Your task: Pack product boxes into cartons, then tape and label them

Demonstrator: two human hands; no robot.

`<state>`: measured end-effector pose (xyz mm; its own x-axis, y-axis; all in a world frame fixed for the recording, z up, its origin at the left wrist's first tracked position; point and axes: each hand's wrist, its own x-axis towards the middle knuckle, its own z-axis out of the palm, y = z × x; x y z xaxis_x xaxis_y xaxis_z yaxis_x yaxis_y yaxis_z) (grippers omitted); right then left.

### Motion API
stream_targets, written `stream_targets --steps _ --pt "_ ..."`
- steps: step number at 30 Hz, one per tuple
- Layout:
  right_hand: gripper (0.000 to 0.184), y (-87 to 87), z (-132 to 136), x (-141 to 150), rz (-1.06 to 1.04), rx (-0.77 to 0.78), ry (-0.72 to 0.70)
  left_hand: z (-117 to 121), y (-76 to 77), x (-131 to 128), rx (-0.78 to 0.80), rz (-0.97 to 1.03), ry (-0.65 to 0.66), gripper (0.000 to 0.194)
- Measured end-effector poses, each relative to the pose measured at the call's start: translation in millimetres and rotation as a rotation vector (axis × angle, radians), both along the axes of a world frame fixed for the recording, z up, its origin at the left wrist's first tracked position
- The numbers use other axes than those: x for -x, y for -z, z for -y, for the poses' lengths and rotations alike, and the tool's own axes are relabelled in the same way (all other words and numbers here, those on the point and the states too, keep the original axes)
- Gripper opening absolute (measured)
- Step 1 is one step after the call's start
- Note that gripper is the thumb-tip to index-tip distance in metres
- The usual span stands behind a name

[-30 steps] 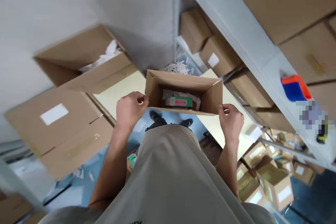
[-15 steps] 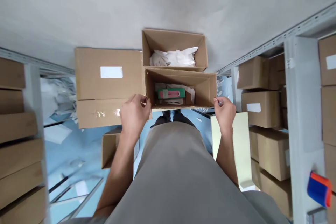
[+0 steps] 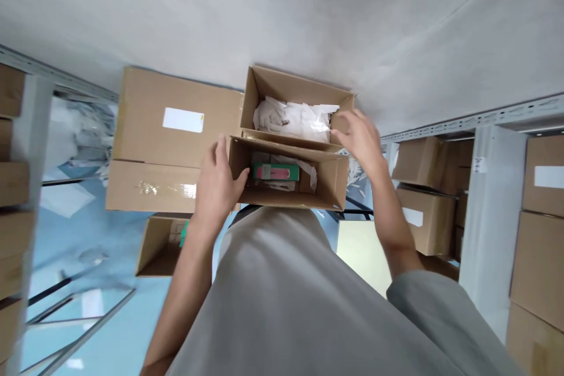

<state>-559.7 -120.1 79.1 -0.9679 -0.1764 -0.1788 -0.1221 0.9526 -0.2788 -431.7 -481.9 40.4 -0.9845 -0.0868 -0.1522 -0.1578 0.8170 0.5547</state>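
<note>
My left hand (image 3: 215, 182) is open at the left end of the near cardboard box (image 3: 288, 145), thumb apart from the fingers, and it looks to rest against the box's left edge. Inside this box lie a green and pink small package (image 3: 277, 173) and some white paper. Behind it stands a second open box (image 3: 304, 79), filled in part with crumpled white paper (image 3: 293, 118). Above that box's right end, my right hand (image 3: 361, 136) reaches in with its thumb and fingers apart, close to the paper. Whether its fingertips touch the paper I cannot tell.
A closed, taped carton (image 3: 176, 144) with a white label sits to the left. Below it is another open box (image 3: 152, 247). Cartons fill metal shelving (image 3: 491, 200) on the right and more boxes stack at the far left. A grey wall (image 3: 308, 12) rises behind.
Both hands have released the near box's front corners. My right hand has moved up and over the far box, while my left hand has opened beside the near box. The view has tilted.
</note>
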Motion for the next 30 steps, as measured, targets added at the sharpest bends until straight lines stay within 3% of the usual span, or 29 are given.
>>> stream_targets --steps 3,6,8,10,12,14,17,19,23,26,30 --pt "0.072 59.8 18 84 0.239 -0.144 -0.201 -15 10.3 19 -0.045 -0.054 0.042 0.096" --pt "0.109 122.8 31 130 0.442 -0.352 -0.219 -25 19.6 26 -0.070 -0.045 0.045 0.095" --pt "0.120 153.9 33 140 0.519 -0.445 -0.207 -27 23.8 25 -0.095 -0.039 0.032 0.097" --pt "0.125 174.4 31 138 0.571 -0.486 -0.203 -28 26.3 23 -0.124 -0.039 0.018 0.100" --pt "0.124 186.2 29 132 0.598 -0.484 -0.203 -29 27.4 21 -0.148 -0.037 0.007 0.103" --pt "0.110 191.3 29 124 0.592 -0.467 -0.204 -30 27.3 20 -0.158 -0.032 -0.004 0.105" --pt "0.067 188.4 34 121 0.549 -0.444 -0.220 -28 25.9 19 -0.159 -0.013 -0.015 0.104" --pt "0.048 180.6 39 123 0.527 -0.429 -0.225 -26 25.0 19 -0.156 -0.001 -0.016 0.102" --pt "0.046 152.5 41 129 0.483 -0.397 -0.220 -21 25.3 19 -0.161 -0.001 0.010 0.098" --pt "0.048 116.5 37 124 0.404 -0.343 -0.199 -18 26.4 19 -0.177 -0.014 0.031 0.095" --pt "0.045 38.0 34 97 0.225 -0.239 -0.111 -17 27.1 19 -0.202 -0.037 0.056 0.093"
